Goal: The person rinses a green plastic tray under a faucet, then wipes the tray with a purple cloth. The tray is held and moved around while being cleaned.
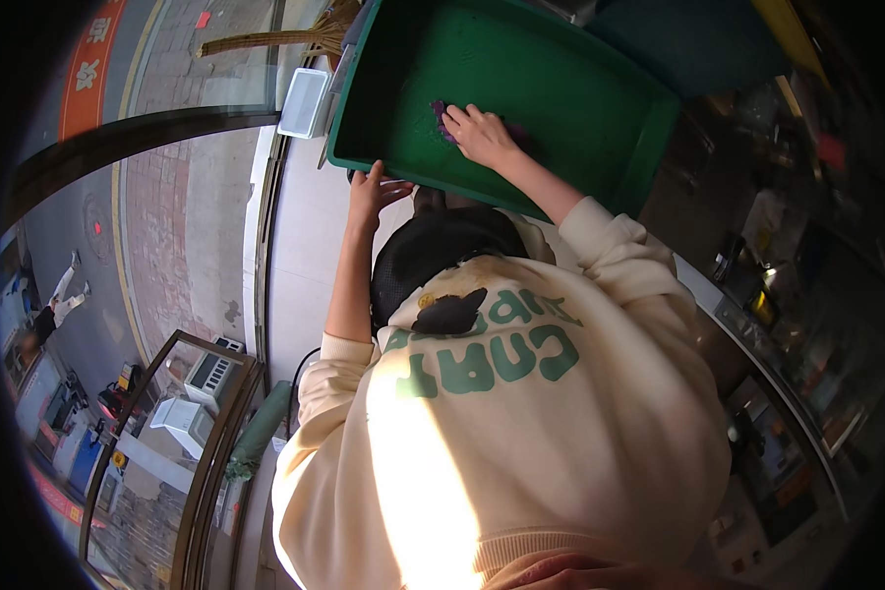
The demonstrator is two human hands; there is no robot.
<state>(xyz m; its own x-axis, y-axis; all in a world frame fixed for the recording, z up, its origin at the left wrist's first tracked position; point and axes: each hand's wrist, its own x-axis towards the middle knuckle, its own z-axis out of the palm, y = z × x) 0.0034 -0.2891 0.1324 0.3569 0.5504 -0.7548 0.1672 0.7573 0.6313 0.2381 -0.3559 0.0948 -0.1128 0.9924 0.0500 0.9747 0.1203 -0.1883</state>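
Observation:
A large green plastic tub [560, 81] lies before me, its open side facing up at me. Inside it, my right hand [481, 136] presses a purple cloth [439, 112] flat against the tub's floor. Most of the cloth is hidden under the fingers and palm. The floor around the cloth has a wet-looking sheen. At the tub's near left corner, my left hand [375, 193] has its fingers spread, with one fingertip against the rim. Whether it grips the rim cannot be made out.
A small white plastic container [304, 103] stands left of the tub, near a straw broom [280, 40]. Glass doors with brown frames [214, 450] border the left side, with a street and a person [55, 310] beyond. A dim counter with blurred items [752, 258] lies right.

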